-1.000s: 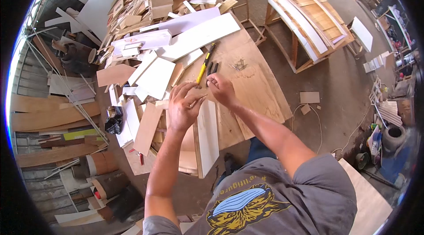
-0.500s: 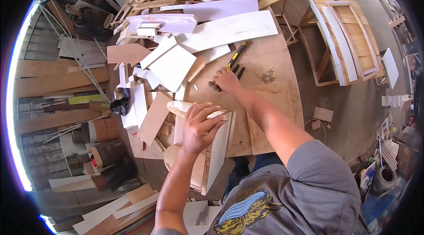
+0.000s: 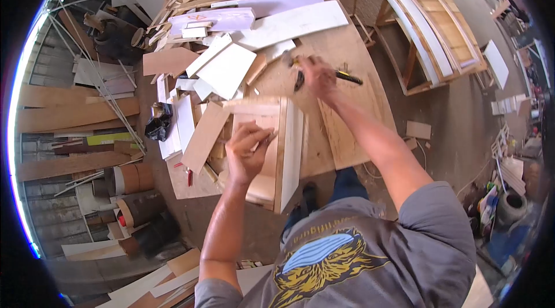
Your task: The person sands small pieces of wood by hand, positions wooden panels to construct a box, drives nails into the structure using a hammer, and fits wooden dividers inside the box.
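My right hand [image 3: 319, 79] is wrapped round a hammer with a black and yellow handle [image 3: 350, 78], lifted over the table and a little blurred. Its head points left, past my fingers. Just below lies a black tool [image 3: 299, 81], partly covered by the hand, perhaps pliers. My left hand [image 3: 250, 149] is closed in a pinch in front of the open side of a wooden box-like frame [image 3: 282, 152]; whatever is between the fingertips is too small to name. The frame has a white outer panel and rests at the table's near edge.
Offcuts of board [image 3: 222, 76] and white planks [image 3: 295, 24] are heaped across the back and left of the worktable [image 3: 352, 134]. A black plastic bag [image 3: 159, 122] sits at its left edge. A wooden frame piece [image 3: 433, 36] stands on the floor at right.
My right hand has lifted the hammer off the table and swung its handle rightward. The box-like frame has been turned so its open side faces up, with my left hand lower beside it.
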`<state>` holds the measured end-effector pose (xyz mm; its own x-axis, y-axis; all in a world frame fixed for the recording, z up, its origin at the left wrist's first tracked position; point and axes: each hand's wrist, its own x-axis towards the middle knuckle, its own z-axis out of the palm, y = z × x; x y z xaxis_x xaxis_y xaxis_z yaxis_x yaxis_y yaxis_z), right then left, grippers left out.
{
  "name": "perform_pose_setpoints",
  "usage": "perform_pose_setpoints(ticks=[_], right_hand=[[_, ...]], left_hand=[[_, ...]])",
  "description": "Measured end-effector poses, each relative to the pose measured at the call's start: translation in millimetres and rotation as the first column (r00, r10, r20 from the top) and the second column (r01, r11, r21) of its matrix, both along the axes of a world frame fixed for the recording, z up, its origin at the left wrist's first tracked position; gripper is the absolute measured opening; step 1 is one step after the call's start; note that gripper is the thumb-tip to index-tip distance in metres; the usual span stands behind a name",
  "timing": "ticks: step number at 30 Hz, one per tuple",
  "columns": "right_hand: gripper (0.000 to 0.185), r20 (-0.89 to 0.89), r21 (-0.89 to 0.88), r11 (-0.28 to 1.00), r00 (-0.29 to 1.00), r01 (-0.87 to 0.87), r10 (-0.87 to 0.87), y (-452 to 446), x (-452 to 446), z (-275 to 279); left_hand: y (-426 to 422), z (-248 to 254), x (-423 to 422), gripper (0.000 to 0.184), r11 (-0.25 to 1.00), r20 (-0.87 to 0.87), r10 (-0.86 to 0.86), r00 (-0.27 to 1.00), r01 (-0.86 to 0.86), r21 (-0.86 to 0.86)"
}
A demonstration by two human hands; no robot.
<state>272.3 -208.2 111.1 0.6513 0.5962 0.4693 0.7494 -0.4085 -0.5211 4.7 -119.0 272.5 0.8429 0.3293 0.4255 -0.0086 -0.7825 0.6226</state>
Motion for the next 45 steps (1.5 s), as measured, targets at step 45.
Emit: perform_pose_setpoints(ticks=[45], right_hand=[[0.041,-0.869,0.318,0.900,0.471,0.299,0.150,-270,-441,82]], left_hand=[[-77,26,-97,0.020,0.643,-0.694,-0.207,0.690,0.630,0.435]])
